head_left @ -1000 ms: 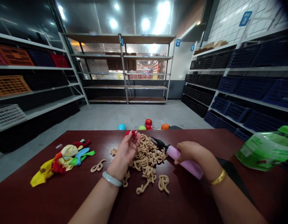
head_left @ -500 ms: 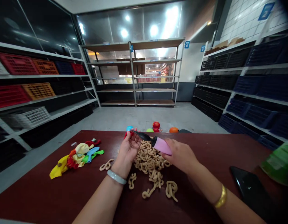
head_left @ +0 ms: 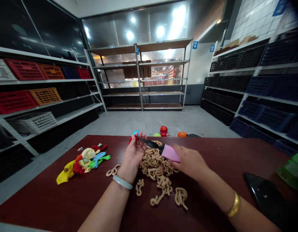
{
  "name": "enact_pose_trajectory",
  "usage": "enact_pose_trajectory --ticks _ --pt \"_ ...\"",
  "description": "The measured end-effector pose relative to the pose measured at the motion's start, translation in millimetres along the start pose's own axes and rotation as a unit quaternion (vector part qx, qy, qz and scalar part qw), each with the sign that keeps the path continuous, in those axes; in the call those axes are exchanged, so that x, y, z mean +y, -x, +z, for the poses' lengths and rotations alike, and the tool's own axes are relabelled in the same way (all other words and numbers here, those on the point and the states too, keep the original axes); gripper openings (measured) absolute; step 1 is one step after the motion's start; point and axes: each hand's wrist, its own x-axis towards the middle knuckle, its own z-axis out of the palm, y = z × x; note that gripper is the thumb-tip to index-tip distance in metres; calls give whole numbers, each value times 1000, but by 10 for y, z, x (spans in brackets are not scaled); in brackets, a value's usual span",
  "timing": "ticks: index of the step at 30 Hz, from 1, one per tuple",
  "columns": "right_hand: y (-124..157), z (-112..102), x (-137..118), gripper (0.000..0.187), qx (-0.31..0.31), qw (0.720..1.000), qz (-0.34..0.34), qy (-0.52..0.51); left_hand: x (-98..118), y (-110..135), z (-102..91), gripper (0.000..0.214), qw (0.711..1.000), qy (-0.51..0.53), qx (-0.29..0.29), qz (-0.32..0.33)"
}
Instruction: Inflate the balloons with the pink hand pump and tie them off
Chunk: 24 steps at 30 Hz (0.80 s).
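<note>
My left hand, palm turned up, pinches a small red balloon against the thin black nozzle of a hand balloon pump. Only part of the balloon shows between my fingers, and it looks limp. The pump's pink barrel lies in my right hand, fingers wrapped round it from the right. Below the pump is a heap of tan, twisted, rope-like pieces on the dark red table. To the left lies a pile of limp balloons in yellow, red, cream, blue and green.
A black phone-like slab and a green object are at the table's right. Beyond the far edge sit inflated balloons, one red and one orange. Shelves with crates line both sides; a metal rack stands behind.
The whole view has shifted slightly, so things sit a little farther right. Both hands keep their hold on the balloon and the pump, with almost no change in pose.
</note>
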Motion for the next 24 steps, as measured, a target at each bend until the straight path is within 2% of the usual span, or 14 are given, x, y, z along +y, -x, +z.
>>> enact_pose_trajectory --ticks 5,11,20,24 --pt "5 -2 8 39 -18 1000 4 0 -62 5 -21 17 998 -53 -27 12" --pt "13 -6 3 39 -12 1000 10 -3 -164 36 -70 10 988 -128 -72 38" --pt "3 19 47 46 14 1000 12 -17 -201 128 -19 17 987 -127 -91 31" --pt "-3 1 65 49 18 999 13 -34 -194 147 -17 16 981 -157 -105 43"
